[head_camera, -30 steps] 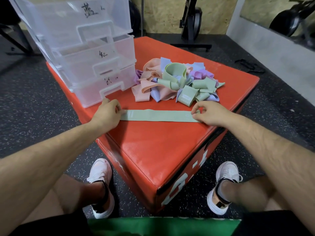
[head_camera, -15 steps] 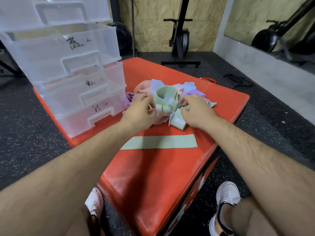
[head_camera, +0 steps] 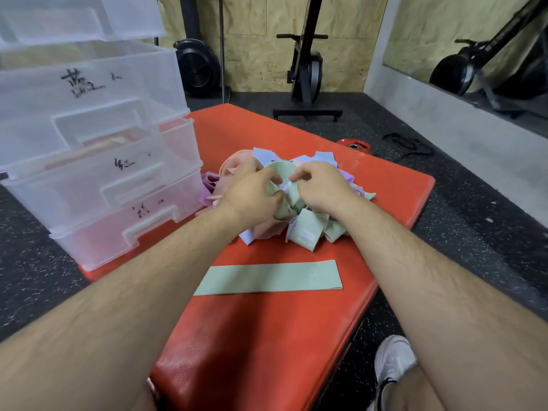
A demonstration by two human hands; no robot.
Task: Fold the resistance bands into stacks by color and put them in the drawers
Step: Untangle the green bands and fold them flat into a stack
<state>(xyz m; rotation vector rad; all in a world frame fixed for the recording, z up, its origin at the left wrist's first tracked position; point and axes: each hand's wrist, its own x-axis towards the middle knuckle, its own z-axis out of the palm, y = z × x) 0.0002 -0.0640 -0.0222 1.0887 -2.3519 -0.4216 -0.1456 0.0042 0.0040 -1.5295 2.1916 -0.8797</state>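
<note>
A tangled pile of resistance bands [head_camera: 305,229] in green, pink, lilac and pale blue lies on the red padded box [head_camera: 267,336]. My left hand [head_camera: 252,188] and my right hand [head_camera: 317,188] both grip a crumpled green band [head_camera: 286,176] on top of that pile, fingers pinching its folds. One green band [head_camera: 268,277] lies flat and straight on the box, nearer to me than the pile. A clear plastic drawer unit [head_camera: 98,161] with handwritten labels stands on the box's left side; pink bands show faintly through a middle drawer.
Black speckled rubber floor [head_camera: 444,226] surrounds the box. An exercise machine [head_camera: 307,72] stands at the far wall, a mirror [head_camera: 489,46] on the right. A red weight plate [head_camera: 354,145] and a black cord [head_camera: 409,145] lie beyond the box. My white shoe [head_camera: 394,360] shows below right.
Both hands let go of the flat green band, reached forward into the pile and took hold of a crumpled green band. My head tilted up and leaned closer.
</note>
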